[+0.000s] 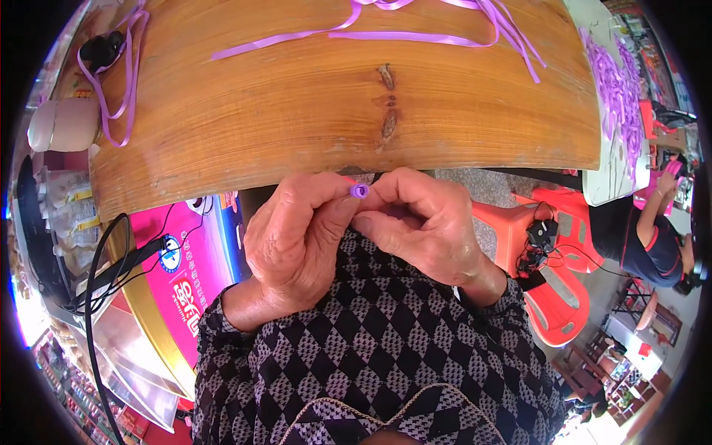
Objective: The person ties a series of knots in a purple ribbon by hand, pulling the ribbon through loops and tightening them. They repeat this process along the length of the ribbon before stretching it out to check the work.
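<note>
Between my two hands is a small, tight coil of purple ribbon [360,190], close to the table's near edge. My left hand [293,241] is closed, with its thumb and index finger pinching the coil from the left. My right hand [426,226] is closed too. Its index fingertip meets the coil's right side, and a bit of purple shows inside its curled fingers, where most of the ribbon is hidden. Beyond my hands, loose lengths of purple satin ribbon [415,36] lie across the far part of the wooden table [259,111].
A ribbon loop [124,122] lies at the table's left, near a black object [102,49] and a pale rounded container [67,126]. Many purple ribbons [619,96] cover a white table at right. Below it are red plastic stools [552,308]. Another person [653,237] works at far right. Black cables [93,297] hang at left.
</note>
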Demonstrator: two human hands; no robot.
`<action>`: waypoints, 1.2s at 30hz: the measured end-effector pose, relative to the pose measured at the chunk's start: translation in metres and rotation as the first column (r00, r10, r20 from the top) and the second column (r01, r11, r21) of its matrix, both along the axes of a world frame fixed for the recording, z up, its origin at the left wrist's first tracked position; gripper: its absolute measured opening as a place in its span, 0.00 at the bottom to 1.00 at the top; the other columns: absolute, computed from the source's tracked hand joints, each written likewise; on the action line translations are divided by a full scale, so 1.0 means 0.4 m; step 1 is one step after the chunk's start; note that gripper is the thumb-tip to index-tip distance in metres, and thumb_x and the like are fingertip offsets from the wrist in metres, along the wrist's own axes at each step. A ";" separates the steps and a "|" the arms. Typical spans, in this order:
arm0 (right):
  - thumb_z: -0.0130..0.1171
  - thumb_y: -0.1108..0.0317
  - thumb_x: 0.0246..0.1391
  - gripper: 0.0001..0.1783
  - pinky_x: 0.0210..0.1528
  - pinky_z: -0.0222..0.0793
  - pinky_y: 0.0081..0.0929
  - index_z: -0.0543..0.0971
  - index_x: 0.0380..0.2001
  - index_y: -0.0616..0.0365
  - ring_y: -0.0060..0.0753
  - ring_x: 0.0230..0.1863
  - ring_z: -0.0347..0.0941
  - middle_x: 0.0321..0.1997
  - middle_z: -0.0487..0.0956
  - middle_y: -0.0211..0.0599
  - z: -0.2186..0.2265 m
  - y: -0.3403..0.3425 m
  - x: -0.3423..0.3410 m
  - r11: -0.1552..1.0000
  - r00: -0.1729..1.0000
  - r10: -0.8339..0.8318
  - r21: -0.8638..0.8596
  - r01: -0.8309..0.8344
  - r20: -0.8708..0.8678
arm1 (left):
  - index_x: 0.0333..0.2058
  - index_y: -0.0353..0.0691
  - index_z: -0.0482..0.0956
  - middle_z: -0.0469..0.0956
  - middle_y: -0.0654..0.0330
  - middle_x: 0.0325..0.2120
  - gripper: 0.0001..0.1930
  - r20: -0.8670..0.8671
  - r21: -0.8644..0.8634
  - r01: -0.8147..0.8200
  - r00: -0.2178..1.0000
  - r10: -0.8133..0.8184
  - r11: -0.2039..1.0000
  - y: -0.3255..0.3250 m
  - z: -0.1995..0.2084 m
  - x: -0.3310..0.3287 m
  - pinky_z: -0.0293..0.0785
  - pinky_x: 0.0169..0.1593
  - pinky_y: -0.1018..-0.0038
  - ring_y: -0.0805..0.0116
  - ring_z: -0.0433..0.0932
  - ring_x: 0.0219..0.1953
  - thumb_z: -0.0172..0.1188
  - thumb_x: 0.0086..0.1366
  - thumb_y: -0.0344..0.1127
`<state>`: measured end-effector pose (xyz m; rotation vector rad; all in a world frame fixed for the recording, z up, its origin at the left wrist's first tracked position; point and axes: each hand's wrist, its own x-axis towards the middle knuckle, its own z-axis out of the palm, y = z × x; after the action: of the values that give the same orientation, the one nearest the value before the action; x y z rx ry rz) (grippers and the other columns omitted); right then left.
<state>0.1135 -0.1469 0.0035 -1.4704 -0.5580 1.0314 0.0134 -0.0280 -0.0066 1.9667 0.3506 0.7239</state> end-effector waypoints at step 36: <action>0.62 0.78 0.42 0.04 0.20 0.57 0.13 0.77 0.24 0.64 0.12 0.19 0.64 0.18 0.74 0.29 -0.010 -0.013 0.035 0.991 0.967 -0.030 0.135 -0.005 0.253 | 0.26 0.31 0.76 0.77 0.62 0.22 0.04 -0.068 -0.914 0.003 0.985 -0.160 0.405 0.051 0.005 -0.024 0.67 0.31 0.84 0.79 0.71 0.24 0.61 0.49 0.21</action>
<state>0.1275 -0.1519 -0.0005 -1.4933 -0.7855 0.7829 0.0037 -0.0075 -0.0047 0.9259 0.5854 0.1851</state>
